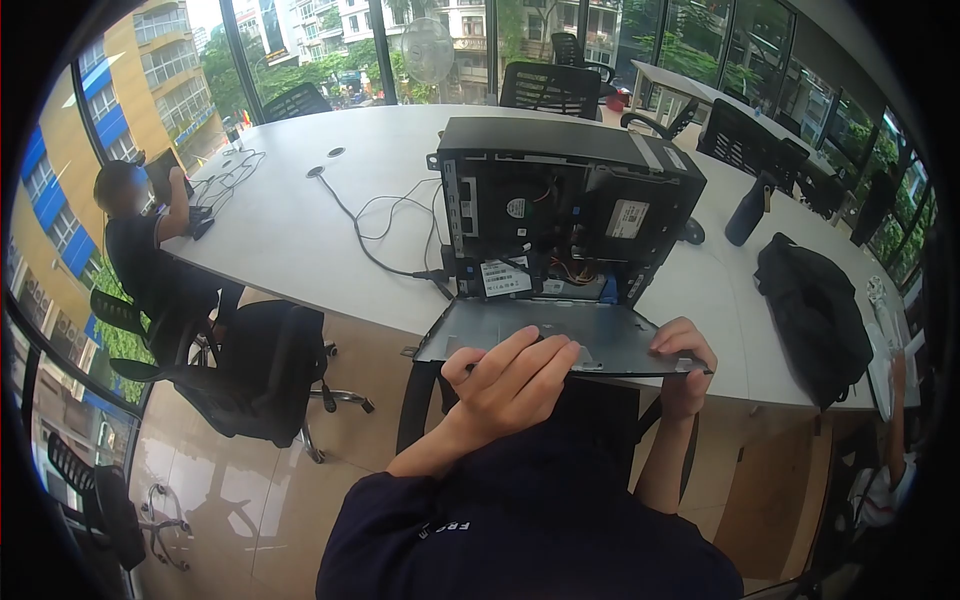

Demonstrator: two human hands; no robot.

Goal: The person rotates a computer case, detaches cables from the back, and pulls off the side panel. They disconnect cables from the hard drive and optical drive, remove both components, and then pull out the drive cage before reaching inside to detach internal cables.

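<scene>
A desktop computer tower (pixel 570 165) lies on its side on the table, its inside facing me. Its metal side panel (pixel 600 325) slants out toward me from the lower edge of the case. My right hand (pixel 685 365) pinches the panel's right end between thumb and fingers. Across the near edge of the panel lies my left hand (pixel 515 380), its fingers stretched out over the metal and its thumb hidden. Inside the case are a labelled drive (pixel 505 277), a labelled metal box (pixel 627 218) and coloured wires (pixel 572 272).
Black cables (pixel 365 235) run over the white table (pixel 290 190) left of the tower. On the right are a mouse (pixel 692 232), a dark bottle (pixel 748 212) and a black bag (pixel 815 315). Another person (pixel 135 230) sits at the left; office chairs (pixel 265 370) stand around.
</scene>
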